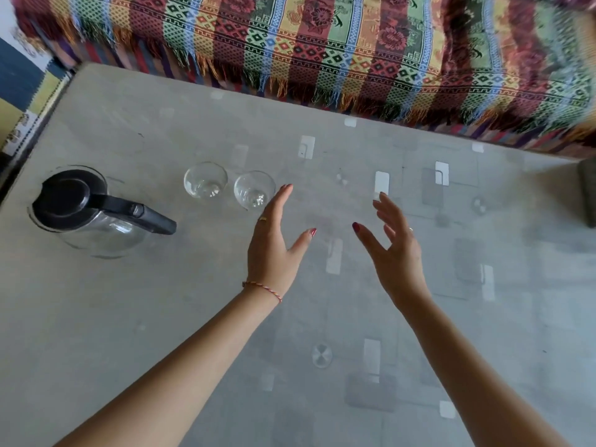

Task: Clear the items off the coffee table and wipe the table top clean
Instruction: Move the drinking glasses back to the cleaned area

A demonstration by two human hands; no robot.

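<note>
Both hands, left hand (274, 240) and right hand (395, 253), hover spread and empty; those two glass cups (205, 180) (254, 189) look slippery and fragile, so I'd grab round the sides, and take the glass jug (93, 211) by its black handle (142, 212).

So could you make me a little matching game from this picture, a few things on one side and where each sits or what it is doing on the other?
Things:
1. jug
2. two glasses
3. left hand
4. sofa throw

Descriptions:
A. striped and fringed, beyond the table
B. open, fingertips near a glass
C. black lid, far left
D. clear, side by side

Pairs: 1-C, 2-D, 3-B, 4-A
</note>
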